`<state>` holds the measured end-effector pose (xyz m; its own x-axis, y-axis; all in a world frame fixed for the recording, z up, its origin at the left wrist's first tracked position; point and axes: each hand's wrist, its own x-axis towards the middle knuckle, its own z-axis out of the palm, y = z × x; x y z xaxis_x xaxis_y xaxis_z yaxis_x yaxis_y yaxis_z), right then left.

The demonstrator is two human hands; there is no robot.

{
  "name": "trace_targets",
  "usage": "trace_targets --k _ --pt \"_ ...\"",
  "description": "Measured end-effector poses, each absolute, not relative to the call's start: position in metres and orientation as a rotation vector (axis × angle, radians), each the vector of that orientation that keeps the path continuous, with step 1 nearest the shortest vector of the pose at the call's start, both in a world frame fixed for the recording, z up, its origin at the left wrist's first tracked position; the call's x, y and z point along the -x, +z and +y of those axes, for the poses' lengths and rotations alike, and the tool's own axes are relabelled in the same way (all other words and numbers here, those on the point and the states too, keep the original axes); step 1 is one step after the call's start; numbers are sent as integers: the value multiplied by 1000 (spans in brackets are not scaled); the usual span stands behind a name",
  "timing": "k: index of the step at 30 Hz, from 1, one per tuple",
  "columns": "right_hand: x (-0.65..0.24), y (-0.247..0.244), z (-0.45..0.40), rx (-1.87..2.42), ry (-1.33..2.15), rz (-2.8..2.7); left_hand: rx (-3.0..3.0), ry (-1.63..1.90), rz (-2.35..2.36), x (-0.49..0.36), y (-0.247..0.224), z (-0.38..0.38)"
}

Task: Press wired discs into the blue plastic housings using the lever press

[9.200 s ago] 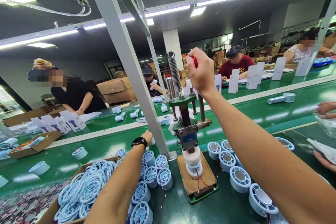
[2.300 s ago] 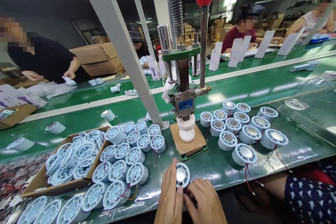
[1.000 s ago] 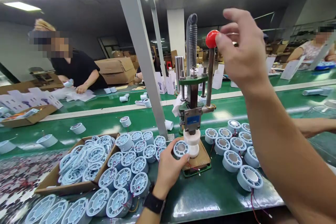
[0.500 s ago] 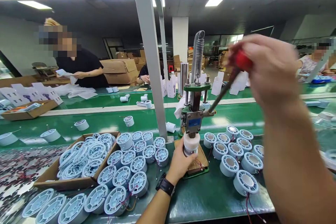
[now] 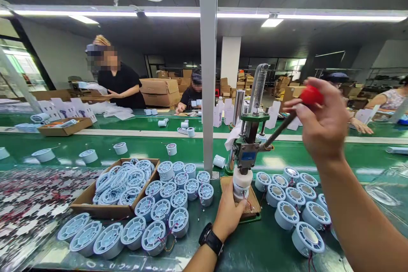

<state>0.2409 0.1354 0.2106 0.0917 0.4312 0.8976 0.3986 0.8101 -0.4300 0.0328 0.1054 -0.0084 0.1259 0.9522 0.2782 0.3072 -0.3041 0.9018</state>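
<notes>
A hand-lever press (image 5: 248, 155) stands in front of me, with a coil spring on top and a white round pressing block (image 5: 242, 177) at its lower end. Beneath that block sits a light blue round motor housing (image 5: 240, 192) with thin red wires. My left hand (image 5: 228, 210), a black watch at its wrist, is closed around this housing on the press base. Up to the right, my right hand (image 5: 325, 123) grips the press lever (image 5: 280, 128) at its red ball knob (image 5: 311, 94). The lever slants upward to the right.
Rows of open light blue housings (image 5: 161, 210) stand left of the press, beside a cardboard box (image 5: 102, 210) of light blue rings. Housings with metal discs (image 5: 295, 196) stand on the right. A grey post (image 5: 208, 68) rises behind. Co-workers (image 5: 119, 80) sit or stand across the green conveyor (image 5: 178, 144).
The view has turned so that everything sits further right and lower. The lever slants slightly less steeply, with my right hand still on its knob. My left hand stays on the housing.
</notes>
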Motion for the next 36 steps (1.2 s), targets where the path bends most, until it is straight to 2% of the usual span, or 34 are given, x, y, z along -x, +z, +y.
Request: trace_targets --k 2,3,5,9,12,20,25,28,31,36 --pt "-223 226 161 607 153 -1469 -1752 1169 1252 -25 -14 90" --pt "-214 215 164 587 185 -1444 -1769 1145 1279 -19 -18 82" --pt "-193 162 154 617 186 -1384 -1812 1068 1353 -2 -32 65" --pt "-153 16 121 929 341 -1168 -1924 955 1440 32 -64 40" --pt "-130 -38 117 1091 540 -1215 -1981 1021 1510 40 -68 26" --pt "-107 -28 134 1177 375 -1070 -1988 1040 1613 24 -42 10" --pt "-123 -25 94 1261 121 -1116 -2009 1038 1545 29 -49 19" --pt "-179 -21 52 1370 -70 -1019 -2014 1037 1523 31 -48 24" --pt "-279 -11 28 1534 -216 -813 -2007 1030 1513 32 -44 21" --pt "-424 1 65 1795 -67 -732 -2012 1044 1525 34 -51 17"
